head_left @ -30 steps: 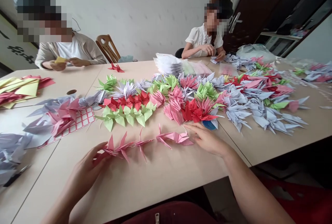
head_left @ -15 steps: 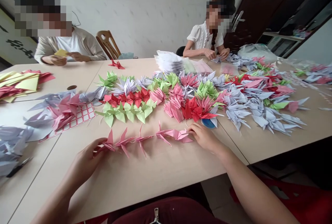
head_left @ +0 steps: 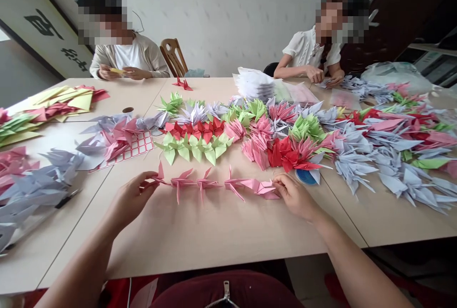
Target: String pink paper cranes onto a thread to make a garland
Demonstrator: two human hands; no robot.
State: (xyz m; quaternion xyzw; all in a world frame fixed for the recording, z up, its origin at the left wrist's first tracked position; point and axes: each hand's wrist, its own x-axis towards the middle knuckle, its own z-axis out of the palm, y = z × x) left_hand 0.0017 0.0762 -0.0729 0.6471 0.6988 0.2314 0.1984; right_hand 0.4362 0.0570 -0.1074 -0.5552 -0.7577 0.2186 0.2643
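A string of pink origami cranes (head_left: pixel 207 183) stretches sideways between my two hands, close over the table. At its left end, my left hand (head_left: pixel 137 194) is closed in a pinch on the outermost crane. My right hand (head_left: pixel 295 197) pinches the other end, by the last crane; its fingertips partly hide the grip. Just beyond the string lies a row of light green cranes (head_left: pixel 194 149), with a row of red cranes (head_left: pixel 194 131) behind it. Near my right hand are a round blue object (head_left: pixel 306 177) and a cluster of red cranes (head_left: pixel 287 154).
Pink, green and lavender cranes (head_left: pixel 357 165) cover the right side. Lavender cranes (head_left: pixel 46 179) and stacked yellow paper (head_left: pixel 67 99) lie left. A red-and-white grid sheet (head_left: pixel 137 146) sits mid-left. Two people work across the table (head_left: pixel 200 246), one holding yellow paper (head_left: pixel 117 71).
My view has turned to the left, so everything sits farther right in the picture. Both hands still hold the crane string, which looks slightly more level, its left end raised a little.
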